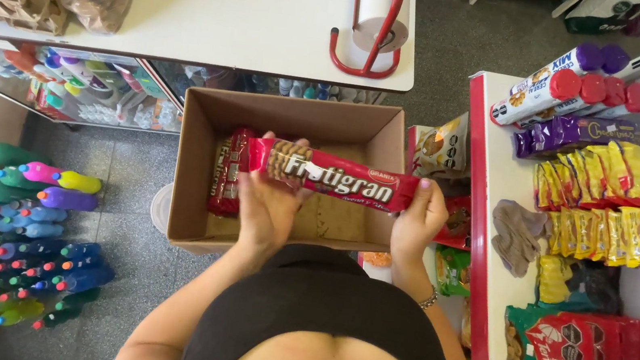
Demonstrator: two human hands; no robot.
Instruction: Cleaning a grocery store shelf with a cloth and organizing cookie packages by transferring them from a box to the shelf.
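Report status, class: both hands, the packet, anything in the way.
Left hand and right hand grip red biscuit packet, level over cardboard box. More red packets stand in box at left. Nothing blocks.

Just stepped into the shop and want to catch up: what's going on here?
A person holds a long red biscuit packet level in both hands, left hand and right hand, above an open cardboard box. More red packets stand inside at the box's left. A shelf of snack packs is at the right.
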